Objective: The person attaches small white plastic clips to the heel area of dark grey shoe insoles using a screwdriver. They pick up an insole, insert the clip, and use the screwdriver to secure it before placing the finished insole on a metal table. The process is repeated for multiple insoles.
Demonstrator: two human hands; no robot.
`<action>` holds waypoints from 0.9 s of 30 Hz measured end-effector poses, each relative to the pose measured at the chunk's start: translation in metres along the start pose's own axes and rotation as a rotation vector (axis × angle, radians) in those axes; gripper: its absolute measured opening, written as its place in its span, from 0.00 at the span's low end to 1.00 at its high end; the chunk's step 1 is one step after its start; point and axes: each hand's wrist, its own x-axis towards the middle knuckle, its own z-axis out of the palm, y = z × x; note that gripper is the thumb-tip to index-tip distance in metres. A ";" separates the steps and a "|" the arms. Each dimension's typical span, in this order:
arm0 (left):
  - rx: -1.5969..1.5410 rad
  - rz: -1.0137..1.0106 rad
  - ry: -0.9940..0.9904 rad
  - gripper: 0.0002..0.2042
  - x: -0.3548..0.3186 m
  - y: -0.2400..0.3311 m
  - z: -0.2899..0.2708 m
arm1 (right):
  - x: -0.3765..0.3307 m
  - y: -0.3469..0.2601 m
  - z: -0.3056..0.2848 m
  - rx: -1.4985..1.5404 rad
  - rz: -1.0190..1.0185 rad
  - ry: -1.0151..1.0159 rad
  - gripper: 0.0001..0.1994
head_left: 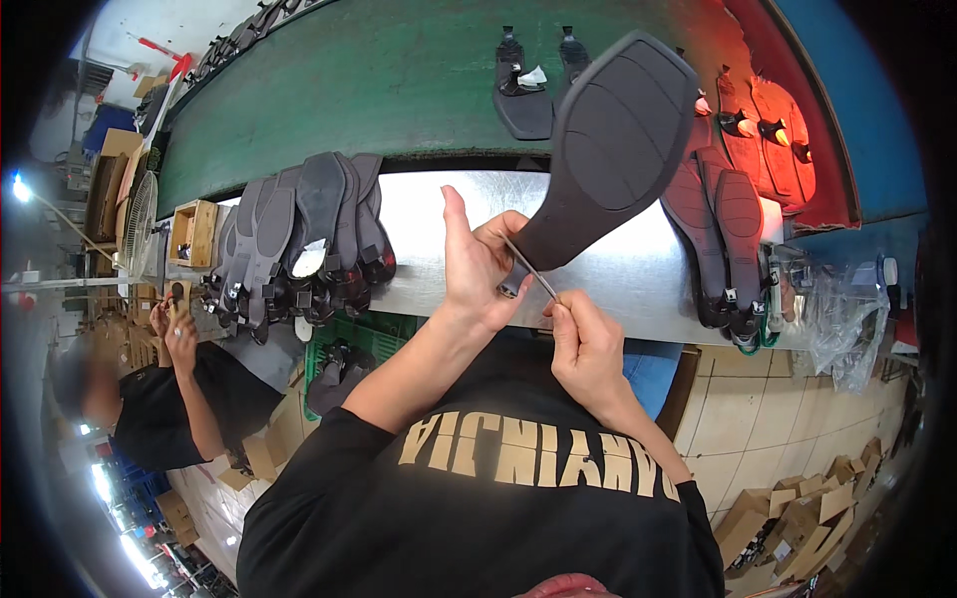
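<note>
Head view: the left hand (480,261) grasps a dark sandal (623,135) (sole in view) by its narrow end, over the near metal bench (424,221). The right hand (588,354) clenches a thin rod (533,270) at that end; piled sandals (321,199) lie left.

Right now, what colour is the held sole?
The sole is dark grey, clearest in the head view.

Shoe workshop: green conveyor belt (349,100), sandal pile (272,224) (cardboard boxes (743,523) nearby).

A bright lamp (21,187) shines left of a green worktable (349,90) and pale floor tiles (750,404).
</note>
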 end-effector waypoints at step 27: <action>-0.210 -0.273 -0.009 0.31 0.022 -0.022 -0.031 | -0.011 0.006 -0.015 -0.156 -0.371 -0.206 0.05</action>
